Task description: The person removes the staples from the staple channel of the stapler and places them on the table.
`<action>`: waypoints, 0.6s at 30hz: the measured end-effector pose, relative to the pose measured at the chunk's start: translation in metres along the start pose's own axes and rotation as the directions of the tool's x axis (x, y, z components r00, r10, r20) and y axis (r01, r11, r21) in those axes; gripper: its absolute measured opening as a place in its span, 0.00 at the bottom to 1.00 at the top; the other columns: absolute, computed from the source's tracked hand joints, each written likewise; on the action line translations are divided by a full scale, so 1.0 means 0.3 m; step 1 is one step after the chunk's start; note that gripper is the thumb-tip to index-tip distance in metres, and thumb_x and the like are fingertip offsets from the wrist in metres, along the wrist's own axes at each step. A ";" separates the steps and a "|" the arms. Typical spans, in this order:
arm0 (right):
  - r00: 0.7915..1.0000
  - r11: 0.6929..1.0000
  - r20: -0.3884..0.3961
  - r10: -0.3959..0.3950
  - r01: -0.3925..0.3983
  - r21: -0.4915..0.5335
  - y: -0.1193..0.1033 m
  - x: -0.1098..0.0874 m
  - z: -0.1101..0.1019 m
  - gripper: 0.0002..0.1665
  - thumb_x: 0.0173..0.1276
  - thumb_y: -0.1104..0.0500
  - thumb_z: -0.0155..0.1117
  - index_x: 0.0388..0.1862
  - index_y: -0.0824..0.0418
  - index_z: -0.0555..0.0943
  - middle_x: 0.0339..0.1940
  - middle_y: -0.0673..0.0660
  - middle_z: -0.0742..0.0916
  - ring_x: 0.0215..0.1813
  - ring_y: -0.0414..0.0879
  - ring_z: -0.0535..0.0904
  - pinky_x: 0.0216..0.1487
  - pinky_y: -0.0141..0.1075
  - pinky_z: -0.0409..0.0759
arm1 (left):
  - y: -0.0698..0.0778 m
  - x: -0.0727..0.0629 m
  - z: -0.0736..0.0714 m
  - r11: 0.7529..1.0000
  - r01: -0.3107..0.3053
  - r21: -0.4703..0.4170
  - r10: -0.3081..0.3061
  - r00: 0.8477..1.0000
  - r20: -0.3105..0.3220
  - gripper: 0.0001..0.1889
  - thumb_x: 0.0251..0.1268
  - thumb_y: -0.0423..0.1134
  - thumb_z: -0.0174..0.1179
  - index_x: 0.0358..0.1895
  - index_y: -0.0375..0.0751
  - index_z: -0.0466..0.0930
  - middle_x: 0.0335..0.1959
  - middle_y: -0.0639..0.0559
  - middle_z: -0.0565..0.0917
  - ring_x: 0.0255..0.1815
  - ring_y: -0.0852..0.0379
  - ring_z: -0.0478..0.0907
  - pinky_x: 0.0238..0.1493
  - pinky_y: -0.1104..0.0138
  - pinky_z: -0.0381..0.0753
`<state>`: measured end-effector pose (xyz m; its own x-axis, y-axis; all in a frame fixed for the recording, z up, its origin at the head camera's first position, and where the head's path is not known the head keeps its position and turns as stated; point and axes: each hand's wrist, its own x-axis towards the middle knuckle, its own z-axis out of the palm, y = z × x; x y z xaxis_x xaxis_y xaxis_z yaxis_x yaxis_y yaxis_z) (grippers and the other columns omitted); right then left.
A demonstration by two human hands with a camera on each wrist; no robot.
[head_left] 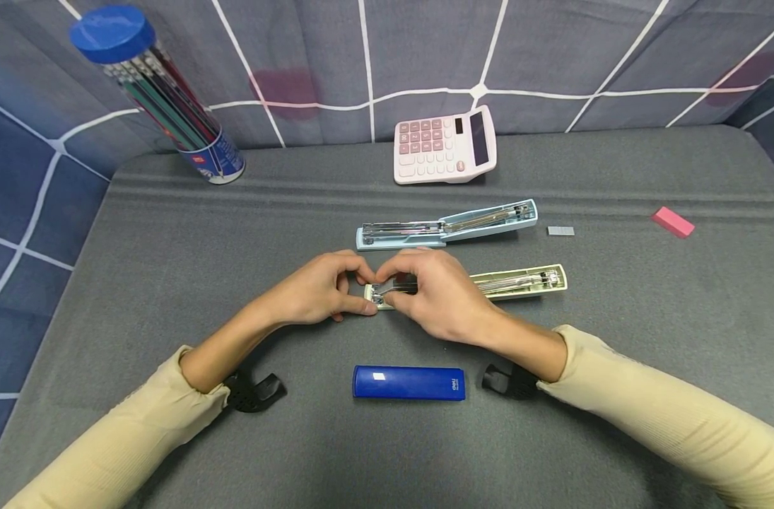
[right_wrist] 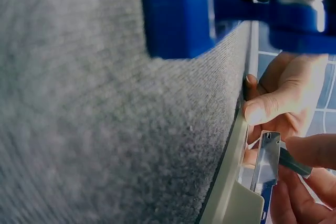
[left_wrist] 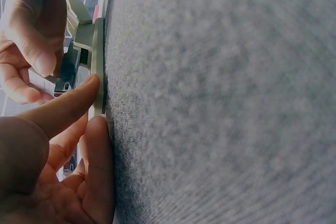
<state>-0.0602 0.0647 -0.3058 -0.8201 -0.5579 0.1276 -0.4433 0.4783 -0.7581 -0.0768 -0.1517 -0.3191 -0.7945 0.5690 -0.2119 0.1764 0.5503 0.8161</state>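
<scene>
A light green stapler lies opened out flat, its top swung back to the right. My left hand grips the left end of its base between thumb and forefinger; the thumb lies along the base's edge in the left wrist view. My right hand is over the stapler's middle and pinches a small grey strip of staples. That strip is tilted beside the end of the metal magazine, and the fingers cover part of it.
Behind lies an opened light blue stapler, with a staple strip and a pink eraser to its right. A blue stapler lies in front. Farther back are a pink calculator and a pencil tub.
</scene>
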 end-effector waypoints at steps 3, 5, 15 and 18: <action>1.000 1.000 -0.001 -0.023 0.023 -0.005 0.001 0.000 -0.001 0.13 0.59 0.68 0.71 0.43 0.60 0.86 0.41 0.50 0.86 0.43 0.44 0.78 0.47 0.41 0.74 | 0.003 -0.003 -0.001 1.000 -0.002 0.001 0.002 1.000 -0.001 0.15 0.54 0.35 0.75 0.44 0.40 0.82 0.40 0.46 0.75 0.17 0.56 0.76 0.25 0.64 0.77; 0.999 0.999 -0.001 -0.036 0.036 0.015 0.001 -0.003 -0.008 0.13 0.60 0.70 0.70 0.43 0.60 0.86 0.40 0.49 0.85 0.41 0.43 0.77 0.45 0.41 0.74 | 0.003 -0.002 -0.001 1.000 -0.005 0.005 0.005 1.000 0.001 0.15 0.54 0.35 0.75 0.44 0.40 0.82 0.40 0.46 0.76 0.17 0.56 0.76 0.25 0.64 0.77; 0.999 0.996 -0.028 -0.040 0.042 0.072 -0.012 -0.028 -0.076 0.15 0.60 0.71 0.69 0.46 0.62 0.86 0.40 0.50 0.82 0.43 0.43 0.76 0.45 0.43 0.73 | 0.002 0.000 -0.001 1.000 -0.007 -0.004 0.007 1.000 0.003 0.14 0.55 0.35 0.74 0.44 0.40 0.83 0.41 0.46 0.75 0.18 0.55 0.75 0.23 0.64 0.78; 0.998 0.994 -0.044 -0.054 0.058 0.093 -0.004 -0.047 -0.091 0.14 0.60 0.71 0.69 0.46 0.63 0.86 0.41 0.50 0.83 0.46 0.43 0.77 0.50 0.44 0.74 | 0.000 -0.001 -0.001 1.000 -0.010 -0.004 0.010 1.000 0.000 0.14 0.55 0.35 0.74 0.44 0.40 0.84 0.41 0.45 0.75 0.18 0.54 0.75 0.22 0.64 0.77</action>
<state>-0.0580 0.0907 -0.2892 -0.8100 -0.5527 0.1959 -0.4542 0.3799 -0.8058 -0.0769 -0.1521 -0.3190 -0.7927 0.5744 -0.2041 0.1815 0.5421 0.8205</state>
